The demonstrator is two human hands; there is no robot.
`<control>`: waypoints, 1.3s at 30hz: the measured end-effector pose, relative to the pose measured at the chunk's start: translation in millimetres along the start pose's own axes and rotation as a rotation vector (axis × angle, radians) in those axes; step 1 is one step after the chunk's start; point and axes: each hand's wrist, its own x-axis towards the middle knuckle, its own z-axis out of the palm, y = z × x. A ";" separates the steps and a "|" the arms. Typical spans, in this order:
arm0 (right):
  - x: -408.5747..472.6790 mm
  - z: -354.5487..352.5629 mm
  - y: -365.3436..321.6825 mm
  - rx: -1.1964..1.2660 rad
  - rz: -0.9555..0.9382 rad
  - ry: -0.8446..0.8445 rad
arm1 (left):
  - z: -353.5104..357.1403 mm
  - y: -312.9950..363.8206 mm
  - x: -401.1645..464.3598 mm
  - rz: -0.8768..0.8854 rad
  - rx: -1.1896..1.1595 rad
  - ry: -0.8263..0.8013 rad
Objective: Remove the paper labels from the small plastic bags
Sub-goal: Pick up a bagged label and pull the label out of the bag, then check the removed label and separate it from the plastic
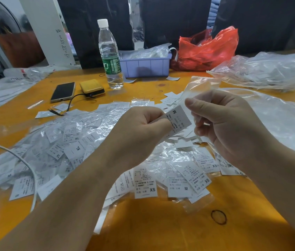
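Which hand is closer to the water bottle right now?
Left. The left hand is below the water bottle, slightly to its right; the right hand is farther right.

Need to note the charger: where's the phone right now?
The phone lies face up on the orange table, far left, beside the yellow power bank and left of the water bottle.

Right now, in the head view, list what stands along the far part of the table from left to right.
phone → yellow box → water bottle → purple bin → red plastic bag → heap of clear bags
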 end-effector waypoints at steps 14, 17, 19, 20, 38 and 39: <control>-2.1 2.2 1.9 -0.008 0.076 -0.169 | -1.2 -1.0 2.8 -0.060 -0.196 0.009; -2.9 3.8 3.8 -0.011 0.097 -0.193 | -0.9 -1.8 3.1 -0.070 -0.196 0.002; -3.5 5.6 5.5 -0.004 0.113 -0.204 | -0.7 -2.3 3.5 -0.073 -0.187 -0.001; -3.8 6.6 6.3 0.002 0.119 -0.207 | -0.6 -2.7 3.5 -0.074 -0.177 -0.001; -1.1 1.0 -2.6 0.092 0.072 -0.096 | -7.6 -3.5 3.5 -0.059 -0.315 0.072; -0.9 0.8 -2.7 0.087 0.063 -0.090 | -7.8 -3.1 3.7 -0.058 -0.317 0.075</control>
